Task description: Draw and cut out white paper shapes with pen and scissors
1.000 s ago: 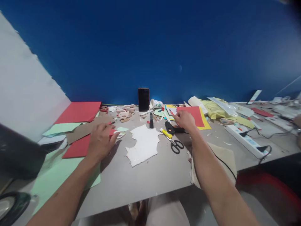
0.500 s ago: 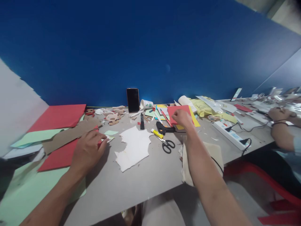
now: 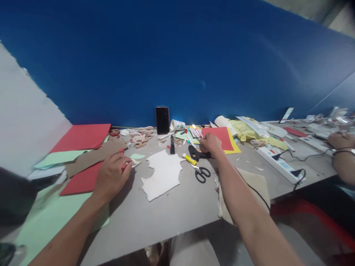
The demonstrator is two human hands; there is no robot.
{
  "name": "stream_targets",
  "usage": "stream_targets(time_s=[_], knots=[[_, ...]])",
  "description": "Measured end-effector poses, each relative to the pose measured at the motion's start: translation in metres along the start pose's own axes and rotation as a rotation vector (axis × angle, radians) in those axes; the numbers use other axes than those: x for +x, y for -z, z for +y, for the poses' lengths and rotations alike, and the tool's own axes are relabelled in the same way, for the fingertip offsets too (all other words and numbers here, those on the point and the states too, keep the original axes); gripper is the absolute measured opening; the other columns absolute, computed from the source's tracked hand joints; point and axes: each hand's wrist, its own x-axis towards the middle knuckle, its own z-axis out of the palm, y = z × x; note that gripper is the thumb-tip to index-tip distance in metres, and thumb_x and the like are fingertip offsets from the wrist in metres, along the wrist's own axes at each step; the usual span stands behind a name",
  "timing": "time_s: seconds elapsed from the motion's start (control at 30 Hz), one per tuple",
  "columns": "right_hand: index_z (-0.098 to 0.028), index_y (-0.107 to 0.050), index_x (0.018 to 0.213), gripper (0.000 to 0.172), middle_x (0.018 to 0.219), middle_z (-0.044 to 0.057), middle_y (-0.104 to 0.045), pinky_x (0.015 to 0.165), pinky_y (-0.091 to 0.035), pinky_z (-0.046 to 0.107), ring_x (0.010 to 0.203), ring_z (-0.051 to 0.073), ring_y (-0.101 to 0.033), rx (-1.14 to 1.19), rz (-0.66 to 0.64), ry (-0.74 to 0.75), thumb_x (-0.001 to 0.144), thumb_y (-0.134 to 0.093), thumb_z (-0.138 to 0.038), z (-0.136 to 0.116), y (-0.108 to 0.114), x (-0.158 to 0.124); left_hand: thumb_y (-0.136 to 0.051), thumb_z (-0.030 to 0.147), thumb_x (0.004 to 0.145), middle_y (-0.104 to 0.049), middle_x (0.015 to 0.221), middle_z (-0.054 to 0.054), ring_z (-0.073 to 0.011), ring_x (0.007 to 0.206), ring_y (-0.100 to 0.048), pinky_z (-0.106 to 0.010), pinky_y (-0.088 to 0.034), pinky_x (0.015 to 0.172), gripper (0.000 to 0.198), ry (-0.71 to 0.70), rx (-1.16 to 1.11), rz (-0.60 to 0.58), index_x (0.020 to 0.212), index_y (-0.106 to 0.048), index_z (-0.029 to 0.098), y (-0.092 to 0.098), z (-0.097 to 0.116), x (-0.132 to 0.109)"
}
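My left hand [image 3: 112, 174] lies on a red paper sheet [image 3: 79, 180] at the left of the grey table [image 3: 177, 207], thumb and fingers closed on its near corner. My right hand [image 3: 211, 144] reaches far across the table and grips a thin pen with a red tip [image 3: 196, 130], which points up and away. Just before that hand lie a black glue gun [image 3: 195, 152], a yellow glue stick [image 3: 189, 159] and black-handled scissors [image 3: 202, 173]. A torn white sheet [image 3: 163, 173] lies between my hands.
Red-on-yellow sheets [image 3: 226, 138] lie beyond my right hand. A phone [image 3: 162, 120] and a paper cup [image 3: 177, 124] stand at the blue wall. Green paper [image 3: 52, 218], brown card [image 3: 91, 156] and a red sheet [image 3: 83, 135] cover the left. A power strip [image 3: 279, 162] and another person's hand [image 3: 342, 142] are right.
My right hand has closed on the pen and raised it off the clutter. My left hand stays on the red sheet. The view has swung slightly.
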Motion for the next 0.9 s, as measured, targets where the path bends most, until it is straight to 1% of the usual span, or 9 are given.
stream_targets(time_s=[0.1,0.27,0.37,0.47,0.53,0.57,0.67,0.77,0.9], knots=[[-0.018,-0.065,0.096,0.022,0.079,0.005,-0.069,0.065,-0.047,0.030,0.071,0.020,-0.064,0.367,0.091,0.193,0.081,-0.065,-0.035,-0.011,0.005,-0.013,-0.050,0.044,0.088,-0.076,0.103,-0.009,-0.0305,0.104,-0.066,-0.044,-0.049,0.097,0.029,0.136,-0.116,0.001,0.083,-0.071,0.024,0.006,0.008,0.002],[-0.024,-0.056,0.135,0.057,0.063,-0.004,-0.065,0.048,-0.038,0.025,0.046,0.012,-0.048,0.969,-0.331,0.471,0.080,-0.067,-0.033,-0.047,0.008,-0.060,-0.062,0.047,0.080,-0.077,0.086,-0.004,-0.0226,0.081,-0.068,-0.032,-0.053,0.078,0.027,0.461,-0.374,0.034,0.079,-0.071,0.022,0.027,0.030,0.005],[-0.022,-0.065,0.126,0.046,0.066,0.000,-0.067,0.049,-0.038,0.025,0.050,0.013,-0.050,1.163,-0.562,0.492,0.081,-0.065,-0.034,-0.060,0.008,-0.081,-0.062,0.048,0.082,-0.075,0.080,-0.002,-0.0201,0.075,-0.066,-0.030,-0.052,0.073,0.029,0.451,-0.439,-0.026,0.076,-0.070,0.021,0.043,0.048,-0.006],[-0.019,-0.069,0.117,0.044,0.093,0.010,-0.076,0.051,-0.042,0.027,0.064,0.016,-0.060,1.338,-0.694,0.487,0.084,-0.058,-0.045,-0.063,0.008,-0.089,-0.061,0.043,0.086,-0.074,0.084,-0.003,-0.0202,0.079,-0.066,-0.030,-0.051,0.075,0.025,0.302,-0.403,-0.159,0.076,-0.069,0.021,0.053,0.059,-0.030],[-0.020,-0.067,0.119,0.047,0.109,0.013,-0.075,0.056,-0.045,0.029,0.077,0.019,-0.065,1.381,-0.659,0.482,0.082,-0.059,-0.049,-0.063,0.008,-0.090,-0.057,0.039,0.089,-0.074,0.088,-0.004,-0.0206,0.082,-0.066,-0.031,-0.052,0.078,0.023,0.239,-0.360,-0.182,0.079,-0.069,0.022,0.051,0.061,-0.049],[-0.021,-0.066,0.119,0.047,0.107,0.012,-0.075,0.058,-0.046,0.029,0.080,0.020,-0.066,1.374,-0.609,0.472,0.081,-0.063,-0.049,-0.064,0.007,-0.091,-0.056,0.038,0.091,-0.073,0.089,-0.004,-0.0208,0.082,-0.066,-0.032,-0.052,0.079,0.023,0.233,-0.340,-0.180,0.080,-0.068,0.022,0.048,0.061,-0.057],[-0.022,-0.068,0.106,0.040,0.076,0.003,-0.068,0.055,-0.043,0.027,0.064,0.015,-0.059,1.305,-0.470,0.441,0.079,-0.073,-0.051,-0.067,0.002,-0.095,-0.052,0.035,0.093,-0.072,0.091,-0.005,-0.0214,0.084,-0.065,-0.034,-0.052,0.082,0.023,0.252,-0.302,-0.166,0.083,-0.068,0.022,0.038,0.056,-0.072],[-0.021,-0.070,0.093,0.042,0.058,-0.003,-0.051,0.049,-0.035,0.026,0.049,0.010,-0.044,1.253,-0.434,0.449,0.083,-0.070,-0.061,-0.074,-0.005,-0.101,-0.051,0.032,0.092,-0.071,0.091,-0.006,-0.0225,0.087,-0.064,-0.036,-0.052,0.085,0.022,0.235,-0.273,-0.188,0.082,-0.067,0.021,0.031,0.055,-0.072],[-0.019,-0.066,0.084,0.040,0.055,-0.004,-0.049,0.047,-0.035,0.025,0.047,0.010,-0.042,1.116,-0.439,0.451,0.088,-0.065,-0.059,-0.080,-0.017,-0.107,-0.051,0.031,0.093,-0.071,0.093,-0.007,-0.0245,0.093,-0.063,-0.039,-0.051,0.088,0.023,0.177,-0.248,-0.306,0.082,-0.069,0.022,0.033,0.061,-0.061]])
